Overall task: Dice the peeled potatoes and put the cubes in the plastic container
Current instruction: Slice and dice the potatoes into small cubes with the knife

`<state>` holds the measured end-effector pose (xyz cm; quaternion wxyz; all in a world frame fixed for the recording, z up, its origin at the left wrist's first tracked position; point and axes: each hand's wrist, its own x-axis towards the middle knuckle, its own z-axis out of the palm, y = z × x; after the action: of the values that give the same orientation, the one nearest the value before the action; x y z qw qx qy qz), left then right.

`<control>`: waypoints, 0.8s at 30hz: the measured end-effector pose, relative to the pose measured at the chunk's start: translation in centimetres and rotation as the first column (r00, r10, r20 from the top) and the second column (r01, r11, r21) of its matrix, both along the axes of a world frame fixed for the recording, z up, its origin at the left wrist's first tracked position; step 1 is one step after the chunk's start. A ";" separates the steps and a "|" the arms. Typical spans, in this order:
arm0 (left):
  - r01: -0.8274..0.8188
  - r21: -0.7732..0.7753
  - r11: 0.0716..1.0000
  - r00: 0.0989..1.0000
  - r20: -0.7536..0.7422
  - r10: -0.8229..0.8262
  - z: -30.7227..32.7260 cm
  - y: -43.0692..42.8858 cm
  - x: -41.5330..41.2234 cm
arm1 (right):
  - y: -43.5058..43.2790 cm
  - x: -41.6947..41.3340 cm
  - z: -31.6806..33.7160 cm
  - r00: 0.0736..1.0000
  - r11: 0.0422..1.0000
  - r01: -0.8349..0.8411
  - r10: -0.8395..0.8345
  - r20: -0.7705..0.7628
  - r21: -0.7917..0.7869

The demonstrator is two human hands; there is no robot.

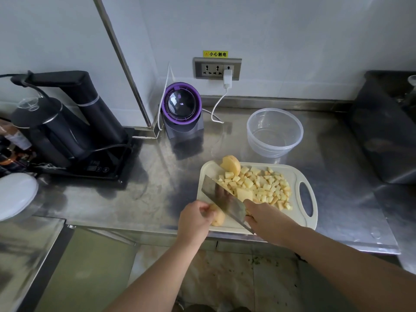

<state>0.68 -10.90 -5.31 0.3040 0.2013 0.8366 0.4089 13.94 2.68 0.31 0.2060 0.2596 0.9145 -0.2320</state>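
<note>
Potato piece (218, 218) at the near-left edge of the board (299, 222), pinched between the thumb and curled fingers of the left hand (195, 218). Just right of it, a cleaver (222, 202), blade slanting from far left to near right over the board, handle wrapped in the right hand (267, 218); blade touching the piece or just clear of it, impossible to tell. Heap of cubes (265, 188) across the board's middle and right. Half potato (230, 165) at the far-left corner. Container (274, 131) upright on the steel counter (157, 188), just beyond the board's far edge. Further back, purple appliance (182, 111) by the wall; kettle (45, 127) at far left.
</note>
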 end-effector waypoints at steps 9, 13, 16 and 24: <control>-0.127 0.153 0.980 0.955 -0.248 0.162 3.5 0.6 -2.7 | 1.1 0.7 2.3 0.995 0.970 -0.095 0.096 0.008 0.224; 0.207 0.265 0.942 0.901 -0.428 -0.077 7.5 1.8 -4.0 | 1.2 1.1 2.8 0.981 0.921 -0.191 0.184 0.055 0.340; 0.602 -0.079 0.795 0.743 -0.311 -0.593 9.6 3.4 -4.0 | 0.8 1.4 3.2 0.965 0.884 -0.261 0.254 0.072 0.388; 0.703 -0.332 0.629 0.604 -0.189 -0.775 9.9 5.0 -3.5 | 0.4 1.9 3.6 0.953 0.882 -0.302 0.275 0.127 0.360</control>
<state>-2.79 -5.91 4.59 0.3296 0.5576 0.7537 0.1108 15.80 3.05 3.90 0.2174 0.1634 0.9623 -0.0099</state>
